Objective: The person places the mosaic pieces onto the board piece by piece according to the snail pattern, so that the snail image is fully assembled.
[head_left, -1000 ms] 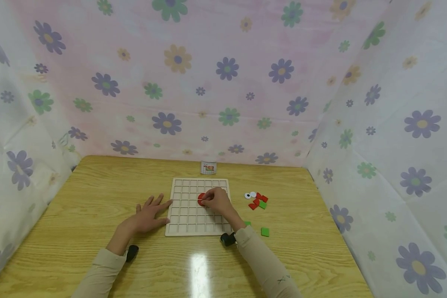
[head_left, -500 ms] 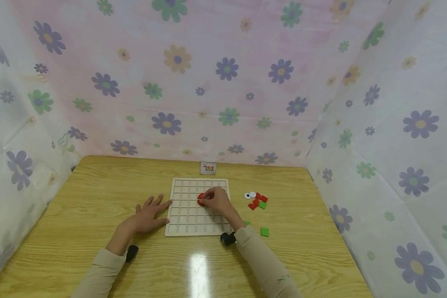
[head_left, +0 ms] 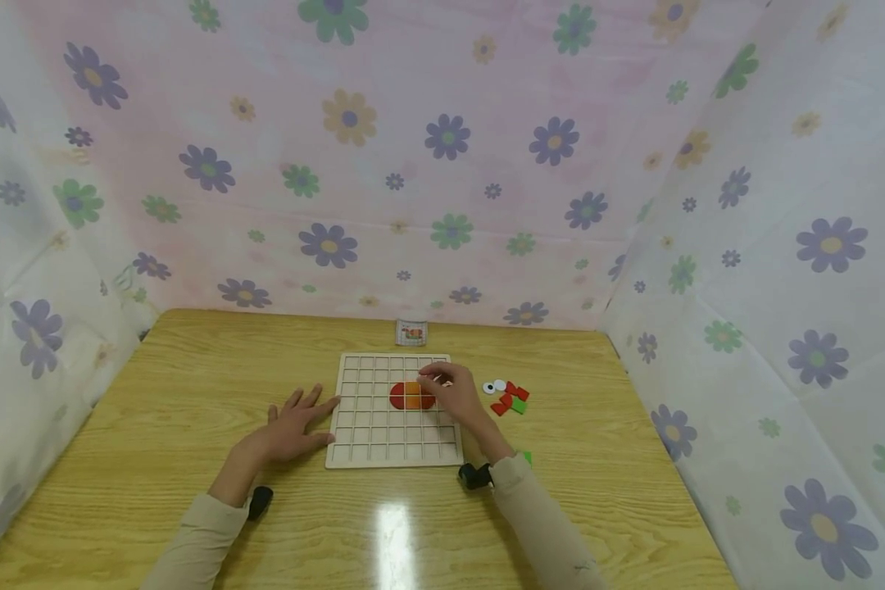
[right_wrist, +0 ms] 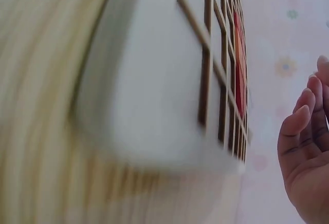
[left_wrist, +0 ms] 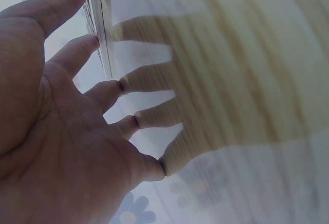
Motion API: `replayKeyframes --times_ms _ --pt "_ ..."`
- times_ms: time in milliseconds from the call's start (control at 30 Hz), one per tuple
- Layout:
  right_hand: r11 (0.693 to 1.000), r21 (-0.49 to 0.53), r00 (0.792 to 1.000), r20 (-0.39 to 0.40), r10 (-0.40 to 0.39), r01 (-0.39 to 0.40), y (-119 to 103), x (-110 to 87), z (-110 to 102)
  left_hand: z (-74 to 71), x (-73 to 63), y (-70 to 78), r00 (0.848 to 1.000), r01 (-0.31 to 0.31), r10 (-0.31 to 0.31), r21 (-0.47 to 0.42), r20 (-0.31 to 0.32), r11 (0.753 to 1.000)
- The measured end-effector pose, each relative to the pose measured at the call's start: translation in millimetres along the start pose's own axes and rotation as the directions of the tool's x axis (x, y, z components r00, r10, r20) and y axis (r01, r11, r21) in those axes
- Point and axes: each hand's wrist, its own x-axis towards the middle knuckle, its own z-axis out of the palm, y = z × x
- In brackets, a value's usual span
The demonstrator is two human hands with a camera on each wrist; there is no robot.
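A pale wooden grid board lies on the table. In its cells sits an oval of red end pieces and orange middle pieces. Over the oval's right end is my right hand, raised, with loosely bent fingers and nothing visible between them. The right wrist view shows this hand apart from the board. My left hand rests on the table with fingers spread, the thumb and a fingertip at the board's left edge. In the left wrist view the thumb overlaps the board's edge.
Right of the board lie loose red pieces, a green square, a white disc and an eye disc. Another green piece is partly behind the right sleeve. A small picture card lies behind the board.
My right hand has let go of the oval and moved right and up, uncovering its orange middle and red right end. The left hand has stayed in place.
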Motion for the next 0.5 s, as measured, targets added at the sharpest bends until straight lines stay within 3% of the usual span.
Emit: replayKeyframes --times_ms 267,367,500 --pt "0.995 -0.012 0.995 0.021 0.097 -0.097 -21.6 -28.5 -45.1 1.1 0.4 -0.7 1.0 -0.002 0.002 0.006 0.0 1.0" --pt "0.99 -0.025 0.99 0.031 0.141 -0.14 -14.0 -36.9 -59.2 1.4 0.6 -0.6 1.0 0.003 -0.003 0.005 -0.001 1.0" --pt "0.981 -0.042 0.982 0.007 0.187 -0.187 13.0 -45.8 -73.9 1.3 0.7 -1.0 1.0 0.003 -0.003 0.008 -0.001 1.0"
